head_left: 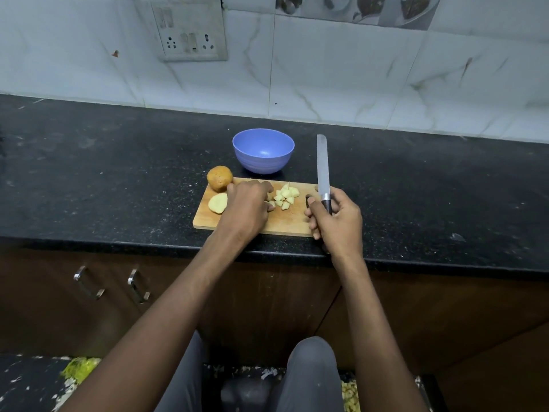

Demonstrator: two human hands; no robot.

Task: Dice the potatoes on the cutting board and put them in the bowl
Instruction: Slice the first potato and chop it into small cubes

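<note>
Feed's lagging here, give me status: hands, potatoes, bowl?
Right hand grips knife, blade up. Left hand on board beside diced pieces. Bowl empty. Whole potato uncut.

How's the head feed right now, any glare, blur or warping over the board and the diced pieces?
Head view: dim, even light, no glare on the cutting board; diced potato pieces sharp enough to count roughly; knife blade mildly reflective; wide-angle bending at the counter edges; left hand hides some pieces.

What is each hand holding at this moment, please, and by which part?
The right hand grips the knife by its dark handle, blade pointing away. The left hand rests among the potato pieces; its grasp cannot be told.
</note>
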